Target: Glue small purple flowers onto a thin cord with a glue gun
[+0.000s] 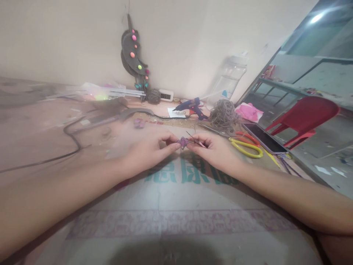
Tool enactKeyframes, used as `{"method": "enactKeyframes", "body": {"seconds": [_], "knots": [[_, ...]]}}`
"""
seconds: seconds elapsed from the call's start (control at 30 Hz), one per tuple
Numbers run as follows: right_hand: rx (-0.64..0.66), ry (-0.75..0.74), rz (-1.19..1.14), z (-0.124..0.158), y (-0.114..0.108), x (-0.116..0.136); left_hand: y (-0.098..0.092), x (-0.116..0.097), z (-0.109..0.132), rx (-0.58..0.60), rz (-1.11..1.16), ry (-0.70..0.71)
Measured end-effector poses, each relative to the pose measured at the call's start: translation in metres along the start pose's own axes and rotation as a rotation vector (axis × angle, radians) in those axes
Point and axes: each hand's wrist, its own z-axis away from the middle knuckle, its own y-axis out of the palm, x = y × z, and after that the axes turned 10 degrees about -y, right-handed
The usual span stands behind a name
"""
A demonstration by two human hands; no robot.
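Observation:
Both hands meet over the middle of the cardboard-covered table [171,198]. My left hand [150,149] pinches a small purple craft piece [183,141] between thumb and fingertips. My right hand [213,147] pinches the same piece from the other side and also holds a thin dark pin-like tool [193,137] that points up and left. The piece is tiny and its shape is unclear.
Yellow-and-orange scissors [246,145], a phone [264,138] and a tangle of twine [224,115] lie right of my hands. A blue glue gun [191,106] rests behind. A black cable [72,134] runs at left. A red chair [306,117] stands beyond the table's right edge.

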Motion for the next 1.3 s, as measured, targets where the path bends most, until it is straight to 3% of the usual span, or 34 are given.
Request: {"method": "enactKeyframes", "body": {"seconds": [0.5,0.73,1.2,1.3], "knots": [[-0.014,0.021,-0.102,0.002,0.002,-0.003,0.001,0.002,-0.001,0.056,0.015,0.013],[-0.056,0.043,-0.054,0.000,0.002,-0.006,-0.002,0.000,0.001,-0.040,0.035,0.018],[-0.013,0.031,-0.021,0.001,0.004,-0.010,0.000,-0.001,0.001,-0.017,0.035,-0.026],[-0.047,0.027,-0.029,0.000,0.005,-0.010,-0.002,-0.003,0.001,-0.128,0.077,-0.060]]}}
